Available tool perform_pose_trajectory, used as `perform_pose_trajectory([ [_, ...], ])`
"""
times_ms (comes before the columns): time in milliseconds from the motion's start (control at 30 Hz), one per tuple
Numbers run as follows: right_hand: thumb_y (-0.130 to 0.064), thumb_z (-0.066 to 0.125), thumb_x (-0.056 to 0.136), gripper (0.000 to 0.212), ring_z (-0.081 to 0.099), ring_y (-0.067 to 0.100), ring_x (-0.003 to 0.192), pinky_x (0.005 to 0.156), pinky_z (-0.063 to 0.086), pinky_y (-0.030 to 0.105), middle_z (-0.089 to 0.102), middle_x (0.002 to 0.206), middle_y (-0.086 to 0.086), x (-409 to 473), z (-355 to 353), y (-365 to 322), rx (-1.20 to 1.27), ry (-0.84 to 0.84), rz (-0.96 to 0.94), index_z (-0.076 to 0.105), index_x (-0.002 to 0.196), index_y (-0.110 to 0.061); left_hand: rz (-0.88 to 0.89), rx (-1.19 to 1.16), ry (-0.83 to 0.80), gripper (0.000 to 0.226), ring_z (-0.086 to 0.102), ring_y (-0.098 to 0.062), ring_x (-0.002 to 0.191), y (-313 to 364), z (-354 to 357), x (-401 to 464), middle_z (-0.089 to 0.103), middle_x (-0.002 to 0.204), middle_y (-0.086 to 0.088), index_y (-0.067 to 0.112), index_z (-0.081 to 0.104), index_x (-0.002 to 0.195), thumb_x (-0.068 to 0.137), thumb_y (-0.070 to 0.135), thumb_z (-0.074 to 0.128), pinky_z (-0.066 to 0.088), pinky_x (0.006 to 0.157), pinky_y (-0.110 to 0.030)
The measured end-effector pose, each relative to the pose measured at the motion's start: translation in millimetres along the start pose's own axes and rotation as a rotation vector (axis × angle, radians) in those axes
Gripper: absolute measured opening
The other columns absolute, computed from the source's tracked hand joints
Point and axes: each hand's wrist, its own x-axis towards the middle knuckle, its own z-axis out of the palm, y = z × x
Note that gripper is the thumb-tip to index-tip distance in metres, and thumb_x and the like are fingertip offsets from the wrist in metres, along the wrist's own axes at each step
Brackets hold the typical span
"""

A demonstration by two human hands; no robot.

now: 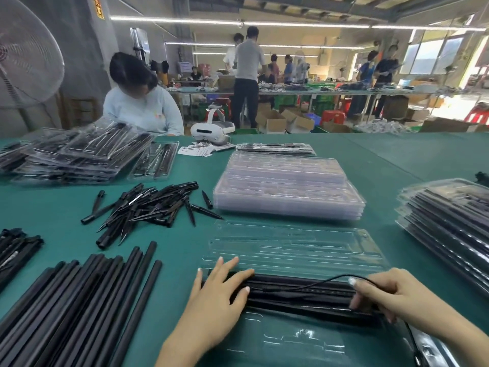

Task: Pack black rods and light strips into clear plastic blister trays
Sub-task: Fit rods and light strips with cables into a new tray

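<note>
The green table (370,160) carries one open clear tray (296,250) right in front of the person. One bundle of black rods (299,295) lies across its near half, between the two hands. The left hand (219,295) rests flat on the bundle's left end, fingers straight. The right hand (381,295) curls over the right end, a thin black cable (317,280) arching between them. Loose rods (79,300) lie left, too many to count; one stack of empty trays (285,186) sits beyond.
</note>
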Motion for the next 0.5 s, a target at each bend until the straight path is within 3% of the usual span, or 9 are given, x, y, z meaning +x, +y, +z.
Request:
perform_pose_trajectory([
  [133, -0.062, 0.055, 0.074, 0.044, 0.05, 0.013, 0.044, 0.048, 0.041, 0.021, 0.069, 0.058, 0.004, -1, 2, -2, 0.017, -0.1, 0.033, 0.078, 0.069, -0.025, -0.002, 0.1, -0.152, 0.047, -0.035, 0.0, 0.131, -4, -1, 0, -0.021, 0.152, 0.025, 0.057, -0.004, 0.142, 0.103, 0.043, 0.017, -0.021, 0.114, -0.04],
  [267, -0.063, 0.06, 0.076, 0.04, 0.049, 0.006, 0.044, 0.047, 0.039, 0.018, 0.069, 0.059, 0.002, -2, 3, -2, -0.031, -0.157, -0.004, 0.078, 0.073, -0.027, -0.024, 0.169, -0.165, 0.046, -0.042, -0.006, 0.129, 2, -2, -5, -0.033, 0.148, 0.022, 0.054, -0.026, 0.133, 0.102, 0.043, 0.007, -0.025, 0.11, -0.044],
  [367, -0.048, 0.067, 0.081, 0.021, 0.05, 0.004, 0.045, 0.049, 0.038, 0.015, 0.067, 0.055, 0.003, 1, 6, 1, -0.088, -0.03, -0.112, 0.073, 0.074, -0.029, -0.049, 0.221, -0.14, 0.046, -0.043, -0.009, 0.13, 9, -1, -9, -0.039, 0.144, 0.019, 0.048, -0.03, 0.134, 0.102, 0.042, 0.003, -0.028, 0.108, -0.047],
  [433, -0.04, 0.069, 0.081, 0.004, 0.058, 0.012, 0.051, 0.053, 0.045, 0.023, 0.068, 0.061, 0.006, 4, 6, 2, -0.052, 0.084, -0.137, 0.071, 0.081, -0.037, -0.053, 0.221, -0.131, 0.046, -0.042, -0.009, 0.13, 13, -1, -9, -0.039, 0.144, 0.019, 0.043, -0.029, 0.135, 0.102, 0.039, 0.003, -0.027, 0.108, -0.048],
  [500, -0.049, 0.063, 0.076, 0.016, 0.063, 0.019, 0.064, 0.065, 0.049, 0.035, 0.071, 0.074, 0.012, 4, 4, 4, 0.001, 0.119, -0.142, 0.072, 0.087, -0.04, -0.05, 0.215, -0.13, 0.047, -0.04, -0.007, 0.13, 14, -1, -9, -0.036, 0.145, 0.019, 0.039, -0.029, 0.135, 0.103, 0.036, 0.004, -0.025, 0.111, -0.048],
])
